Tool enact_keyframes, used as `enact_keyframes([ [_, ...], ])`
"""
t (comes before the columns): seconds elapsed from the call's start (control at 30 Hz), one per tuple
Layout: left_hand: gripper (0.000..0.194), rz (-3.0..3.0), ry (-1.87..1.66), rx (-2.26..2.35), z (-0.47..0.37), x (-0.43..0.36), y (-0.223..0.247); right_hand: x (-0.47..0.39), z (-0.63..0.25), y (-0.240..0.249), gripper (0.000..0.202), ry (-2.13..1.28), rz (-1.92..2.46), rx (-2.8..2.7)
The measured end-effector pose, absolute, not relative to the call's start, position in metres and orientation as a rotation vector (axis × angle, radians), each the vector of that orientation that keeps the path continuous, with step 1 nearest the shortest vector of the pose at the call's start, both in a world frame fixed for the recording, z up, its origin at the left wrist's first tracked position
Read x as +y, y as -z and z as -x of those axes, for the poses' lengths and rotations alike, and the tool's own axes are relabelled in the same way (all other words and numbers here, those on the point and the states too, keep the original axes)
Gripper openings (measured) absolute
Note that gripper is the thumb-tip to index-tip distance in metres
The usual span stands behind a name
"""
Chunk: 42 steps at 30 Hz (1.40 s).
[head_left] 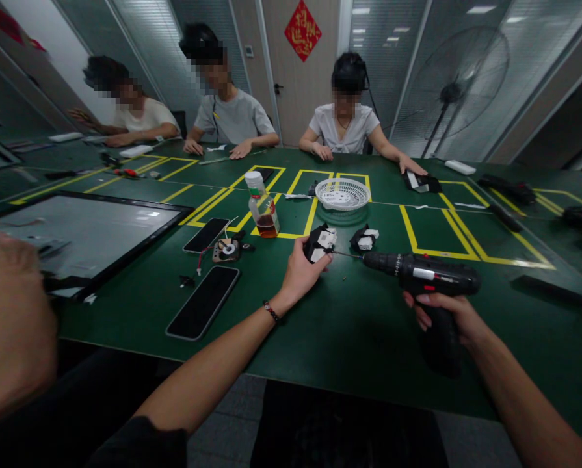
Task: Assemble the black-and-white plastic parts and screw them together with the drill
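Note:
My left hand (303,266) grips a small black part with a white label (322,242), just above the green table. In my right hand (441,309) is a black cordless drill (420,273), held by its handle and pointing left. The long thin bit (348,254) reaches to the edge of the labelled part; whether it sits in a screw there I cannot tell. A similar black and white piece (365,238) lies just behind the bit. On the table below the bit is a tiny brass-coloured bit (344,279), too small to name.
Left of my hand lie two phones (203,302) and a small wired motor-like part (227,249). Behind stand a bottle (263,211) and a white plastic basket (343,194). A large panel (90,227) and another person's arm (15,325) are at left. Several people sit opposite.

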State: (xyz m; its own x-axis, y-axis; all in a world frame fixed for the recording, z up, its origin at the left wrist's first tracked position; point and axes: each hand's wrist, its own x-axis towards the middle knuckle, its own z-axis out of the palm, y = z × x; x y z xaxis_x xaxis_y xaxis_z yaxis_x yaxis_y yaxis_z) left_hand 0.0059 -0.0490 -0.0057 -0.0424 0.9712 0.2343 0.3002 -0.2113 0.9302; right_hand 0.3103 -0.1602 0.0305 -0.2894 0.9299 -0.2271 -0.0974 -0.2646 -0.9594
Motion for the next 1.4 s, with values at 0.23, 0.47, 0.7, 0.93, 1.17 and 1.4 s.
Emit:
enact_keyframes([
  [0.23, 0.058, -1.583, -1.274, 1.396, -0.006, -0.049, 0.005, -0.160, -0.310, -0.031, 0.020, -1.646, 1.156, -1.186],
  [0.47, 0.058, -1.583, -1.261, 1.430, -0.006, -0.049, 0.006, -0.159, -0.314, -0.019, 0.021, -1.631, 1.152, -1.169],
  [0.7, 0.058, -1.594, -1.267, 1.416, -0.006, -0.048, 0.008, -0.159, -0.315, -0.019, 0.021, -1.624, 1.186, -1.142],
  [0.93, 0.062, -1.598, -1.281, 1.367, -0.005, -0.045, 0.014, -0.160, -0.313, -0.020, 0.020, -1.599, 1.179, -1.155],
  [1.17, 0.061, -1.616, -1.290, 1.388, -0.004, -0.044, 0.016, -0.158, -0.314, -0.018, 0.021, -1.607, 1.176, -1.161],
  [1.4, 0.058, -1.636, -1.298, 1.399, -0.005, -0.046, 0.011, -0.159, -0.314, -0.018, 0.020, -1.620, 1.172, -1.155],
])
